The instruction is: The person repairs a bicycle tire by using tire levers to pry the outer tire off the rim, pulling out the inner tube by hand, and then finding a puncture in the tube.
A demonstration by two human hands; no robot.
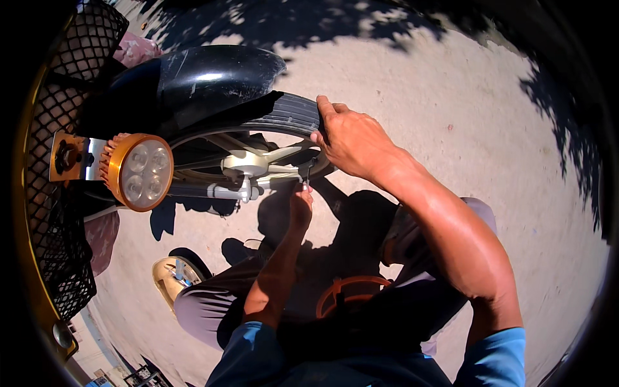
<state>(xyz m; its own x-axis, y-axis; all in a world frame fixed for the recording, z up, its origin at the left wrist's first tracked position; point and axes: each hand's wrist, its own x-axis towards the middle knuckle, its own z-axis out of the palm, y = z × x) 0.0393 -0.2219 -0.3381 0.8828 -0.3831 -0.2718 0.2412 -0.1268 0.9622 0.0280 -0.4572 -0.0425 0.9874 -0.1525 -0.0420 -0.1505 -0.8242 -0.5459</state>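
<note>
In front of me stands a wheel with a black ribbed tyre [291,111] and pale spokes around a cream hub [245,164]. My right hand [351,135] grips the tyre at its near right side, with the thumb on the sidewall and the fingers over the tread. Lower down, my left hand [301,203] is closed in a pinch by the rim, just under a spoke. A small, thin piece shows at its fingertips, too small to name. Part of the rim is hidden behind my right hand.
A glossy black mudguard [216,77] covers the wheel's top. At left, an orange-ringed lamp [138,171] juts out beside a black mesh basket [64,226]. A tan tray [166,284] with small items lies on the concrete. An orange, curved-edged object [361,280] sits between my legs.
</note>
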